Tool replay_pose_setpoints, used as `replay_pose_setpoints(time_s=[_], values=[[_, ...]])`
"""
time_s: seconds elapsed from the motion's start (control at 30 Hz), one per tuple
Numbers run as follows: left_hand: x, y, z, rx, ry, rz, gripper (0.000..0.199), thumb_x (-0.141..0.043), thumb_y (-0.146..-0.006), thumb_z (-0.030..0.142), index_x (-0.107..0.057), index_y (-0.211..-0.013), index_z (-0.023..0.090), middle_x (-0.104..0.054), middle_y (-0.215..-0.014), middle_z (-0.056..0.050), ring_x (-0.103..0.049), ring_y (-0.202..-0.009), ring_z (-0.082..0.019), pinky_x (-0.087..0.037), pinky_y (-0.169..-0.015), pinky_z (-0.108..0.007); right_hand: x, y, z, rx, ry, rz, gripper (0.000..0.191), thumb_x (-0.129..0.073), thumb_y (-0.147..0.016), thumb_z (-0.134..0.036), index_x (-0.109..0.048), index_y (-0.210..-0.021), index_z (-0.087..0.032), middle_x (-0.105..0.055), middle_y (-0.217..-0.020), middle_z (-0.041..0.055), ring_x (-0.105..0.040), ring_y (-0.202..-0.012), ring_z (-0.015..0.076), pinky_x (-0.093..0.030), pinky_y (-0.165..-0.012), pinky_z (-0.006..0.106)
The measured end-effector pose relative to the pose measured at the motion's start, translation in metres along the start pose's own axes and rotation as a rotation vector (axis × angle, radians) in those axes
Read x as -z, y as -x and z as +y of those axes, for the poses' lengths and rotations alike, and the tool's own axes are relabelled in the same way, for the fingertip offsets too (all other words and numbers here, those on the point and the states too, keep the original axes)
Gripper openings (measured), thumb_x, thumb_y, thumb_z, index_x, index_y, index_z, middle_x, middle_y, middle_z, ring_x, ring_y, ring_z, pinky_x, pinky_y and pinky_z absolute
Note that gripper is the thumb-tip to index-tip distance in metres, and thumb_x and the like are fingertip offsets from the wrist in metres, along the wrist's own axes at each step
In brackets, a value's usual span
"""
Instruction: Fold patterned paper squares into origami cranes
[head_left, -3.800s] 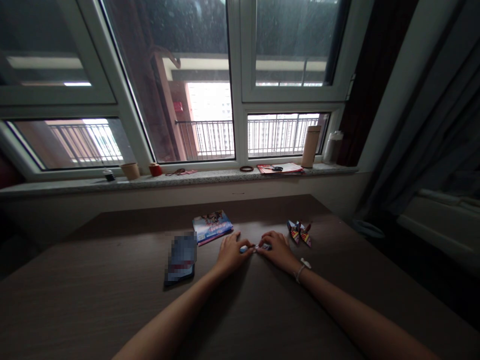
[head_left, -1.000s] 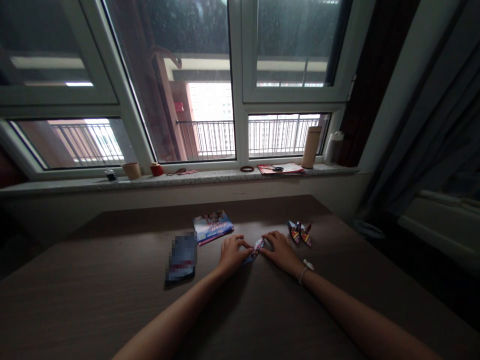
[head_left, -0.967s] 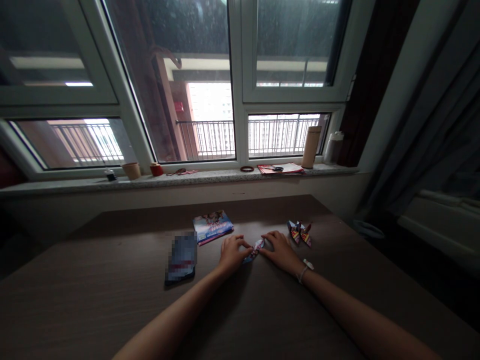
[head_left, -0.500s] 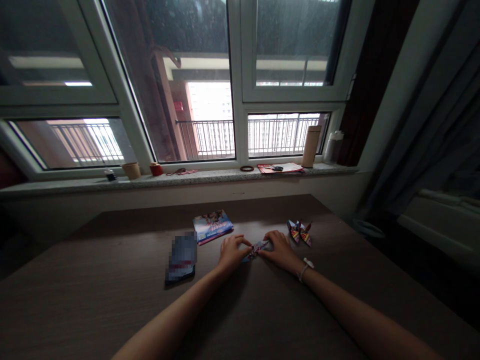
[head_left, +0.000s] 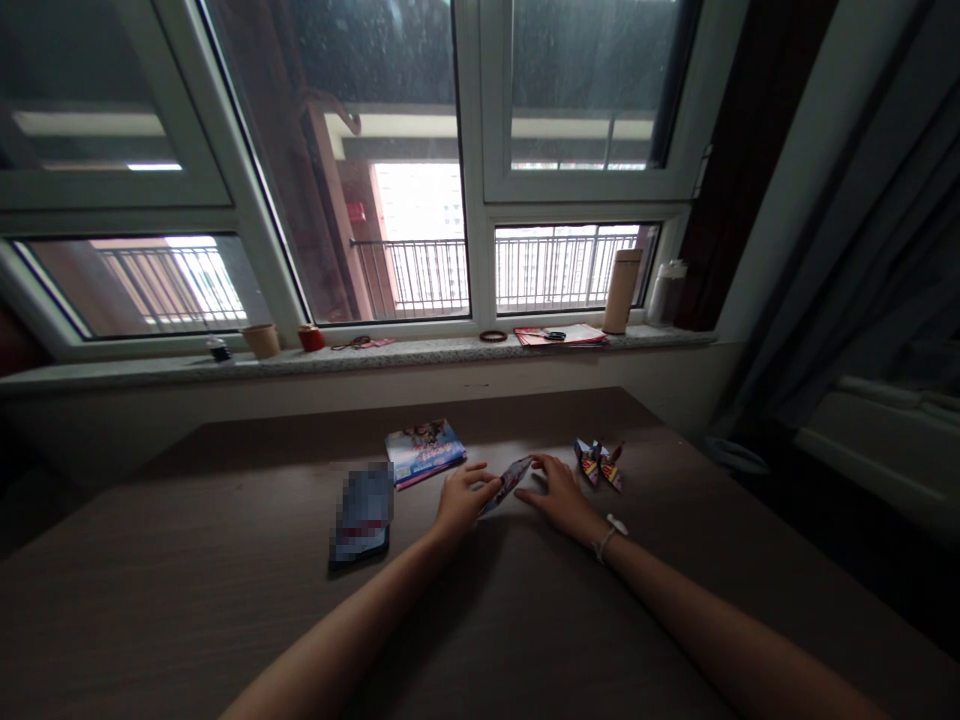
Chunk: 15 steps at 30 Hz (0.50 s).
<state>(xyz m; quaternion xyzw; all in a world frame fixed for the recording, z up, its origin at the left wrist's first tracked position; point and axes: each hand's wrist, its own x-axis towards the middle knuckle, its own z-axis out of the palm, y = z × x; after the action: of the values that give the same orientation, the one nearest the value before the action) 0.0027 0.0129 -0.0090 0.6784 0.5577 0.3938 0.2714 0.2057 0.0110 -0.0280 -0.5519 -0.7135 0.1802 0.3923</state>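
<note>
Since the earlier frame, the folded strip of patterned paper [head_left: 507,484] has swung onto a steeper slant, and the left hand [head_left: 465,503] and right hand [head_left: 559,495] have eased slightly apart. The strip lies on the dark wood table [head_left: 225,610] in the lower middle of the view, between the hands, its lower end by the left hand and its upper end by the right. The left fingers [head_left: 480,485] curl loosely inward, close to the lower end, while the right fingers [head_left: 541,472] spread wide and low, their tips just beside the upper end. Neither hand shows a clear pinch, and I cannot tell whether any fingertip is pressing on the paper. Judging by its long, narrow shape, the strip looks to be partway through its folding, and the next move calls for steadying it at both ends before any further crease. Just right of the right hand stand small folded paper cranes [head_left: 598,464]. Left of the left hand lie a glossy printed booklet [head_left: 424,453] and a blurred dark flat object [head_left: 361,515].
</note>
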Motion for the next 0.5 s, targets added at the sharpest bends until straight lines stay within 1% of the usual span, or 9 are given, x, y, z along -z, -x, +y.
replay_pose_setpoints(time_s=[0.1,0.2,0.3,0.4,0.5], values=[[-0.001,0.002,0.001,-0.013,0.067,0.010,0.023,-0.064,-0.079,0.036,-0.079,-0.088,0.020,-0.065,-0.125,-0.009,-0.058,-0.118,-0.026,-0.043,-0.102,-0.036,-0.001,-0.003,0.002,0.042,-0.057,-0.025,0.034,-0.071,-0.076,-0.042,-0.068,-0.103,-0.023,-0.064,-0.110,0.0060,-0.054,-0.111,0.0254,-0.038,-0.099,0.039],[-0.003,0.004,0.002,-0.011,0.168,0.015,0.024,-0.065,-0.078,0.037,-0.079,-0.087,0.020,-0.064,-0.125,-0.010,-0.059,-0.117,-0.026,-0.045,-0.100,-0.035,0.001,-0.005,-0.001,0.102,-0.151,-0.053,0.020,-0.068,-0.079,-0.039,-0.072,-0.092,-0.024,-0.068,-0.103,0.0040,-0.056,-0.109,0.0241,-0.037,-0.100,0.038],[-0.005,0.006,0.003,0.005,0.223,0.013,0.021,-0.069,-0.074,0.036,-0.080,-0.082,0.021,-0.065,-0.123,-0.009,-0.058,-0.117,-0.028,-0.042,-0.103,-0.038,0.003,-0.005,-0.008,0.114,-0.252,-0.053,0.019,-0.066,-0.080,-0.039,-0.071,-0.084,-0.021,-0.071,-0.096,0.0045,-0.060,-0.102,0.0237,-0.040,-0.095,0.037],[-0.005,0.006,0.004,-0.005,0.185,0.004,0.017,-0.071,-0.073,0.035,-0.080,-0.079,0.022,-0.066,-0.122,-0.009,-0.057,-0.117,-0.028,-0.038,-0.106,-0.040,0.003,-0.003,-0.015,0.063,-0.359,-0.061,0.023,-0.064,-0.080,-0.041,-0.069,-0.081,-0.019,-0.071,-0.087,0.0034,-0.063,-0.089,0.0220,-0.045,-0.086,0.033],[-0.005,0.006,0.006,-0.022,0.171,-0.009,0.014,-0.070,-0.074,0.033,-0.079,-0.075,0.022,-0.067,-0.120,-0.008,-0.057,-0.117,-0.028,-0.037,-0.107,-0.040,0.000,-0.001,-0.019,0.024,-0.416,-0.053,0.024,-0.063,-0.079,-0.042,-0.065,-0.078,-0.019,-0.071,-0.082,0.0027,-0.064,-0.084,0.0209,-0.047,-0.081,0.032]])
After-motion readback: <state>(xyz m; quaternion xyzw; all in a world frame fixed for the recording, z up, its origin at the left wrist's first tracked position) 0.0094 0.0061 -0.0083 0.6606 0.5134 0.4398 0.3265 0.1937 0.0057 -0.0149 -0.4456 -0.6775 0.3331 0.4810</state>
